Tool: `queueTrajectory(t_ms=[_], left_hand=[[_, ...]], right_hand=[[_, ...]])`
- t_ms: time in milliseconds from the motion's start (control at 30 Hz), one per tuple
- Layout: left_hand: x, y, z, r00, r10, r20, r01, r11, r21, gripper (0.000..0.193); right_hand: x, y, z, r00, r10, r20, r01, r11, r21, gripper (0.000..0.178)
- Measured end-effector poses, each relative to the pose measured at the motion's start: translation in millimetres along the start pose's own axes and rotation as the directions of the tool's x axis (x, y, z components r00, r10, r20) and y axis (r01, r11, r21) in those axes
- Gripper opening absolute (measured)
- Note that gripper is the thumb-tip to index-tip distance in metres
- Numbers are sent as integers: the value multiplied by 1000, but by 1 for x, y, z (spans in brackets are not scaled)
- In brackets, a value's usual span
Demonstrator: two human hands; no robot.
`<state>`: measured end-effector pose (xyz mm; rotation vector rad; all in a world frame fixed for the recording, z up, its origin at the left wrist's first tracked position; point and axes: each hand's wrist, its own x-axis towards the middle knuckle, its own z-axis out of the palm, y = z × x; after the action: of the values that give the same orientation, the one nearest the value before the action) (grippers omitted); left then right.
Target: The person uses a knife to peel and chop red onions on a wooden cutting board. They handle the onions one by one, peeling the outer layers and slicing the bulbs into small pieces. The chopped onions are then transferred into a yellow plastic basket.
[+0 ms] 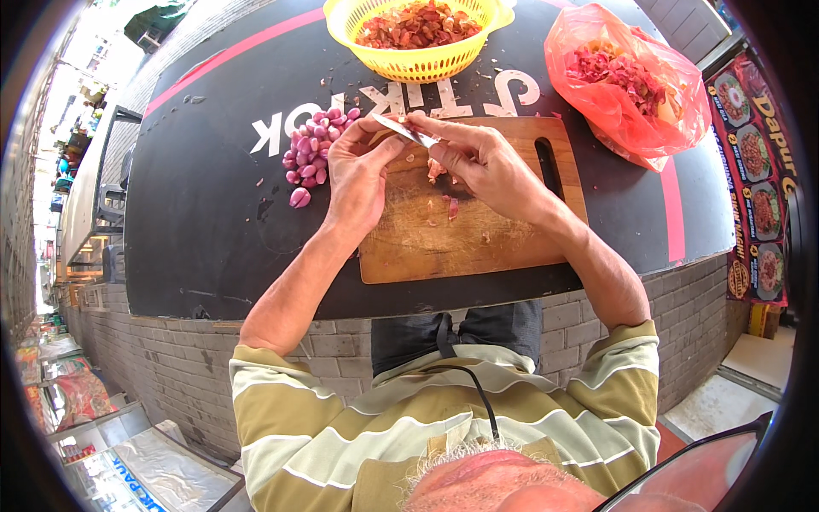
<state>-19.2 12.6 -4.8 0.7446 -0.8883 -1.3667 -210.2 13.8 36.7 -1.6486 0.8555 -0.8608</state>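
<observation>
My right hand point(495, 166) is closed on a small knife, its pale blade point(401, 130) slanting up and left toward my left fingers. My left hand point(360, 171) has thumb and fingers pinched together by the blade; what lies between them is mostly hidden. Both hands are over the upper part of a wooden cutting board point(409, 239). Scraps of reddish skin point(453, 207) lie on the wood. Just left of my left hand is a heap of peeled purple shallots point(312, 147), with one loose shallot point(299, 198) at its near end.
At the table's far side stands a yellow plastic basket point(409, 64) of brown-red shallots. A red plastic bag point(644, 147) holding pinkish skins sits far right. The black table point(213, 239) has its near edge close to my body. A printed banner point(759, 179) stands off right.
</observation>
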Motion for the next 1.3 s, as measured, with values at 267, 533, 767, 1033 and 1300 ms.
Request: queueTrajectory(t_ms=[267, 533, 767, 1033, 1300], left_hand=[[-5, 2, 8, 999, -22, -31, 22, 1000, 0, 17], [0, 8, 8, 993, -99, 58, 103, 992, -73, 23], [5, 4, -1, 983, -153, 104, 169, 973, -160, 23], [11, 9, -2, 967, -236, 96, 253, 926, -279, 22], [8, 11, 0, 963, -224, 149, 253, 942, -222, 24]], right_hand=[[0, 11, 5, 991, -59, -117, 55, 998, -40, 35], [-1, -18, -21, 984, 176, -37, -171, 980, 103, 39], [3, -13, -28, 991, 135, -12, -134, 991, 24, 37], [3, -8, -32, 995, -6, 103, 10, 999, -45, 28], [1, -13, -31, 991, 34, 126, -2, 969, -245, 29]])
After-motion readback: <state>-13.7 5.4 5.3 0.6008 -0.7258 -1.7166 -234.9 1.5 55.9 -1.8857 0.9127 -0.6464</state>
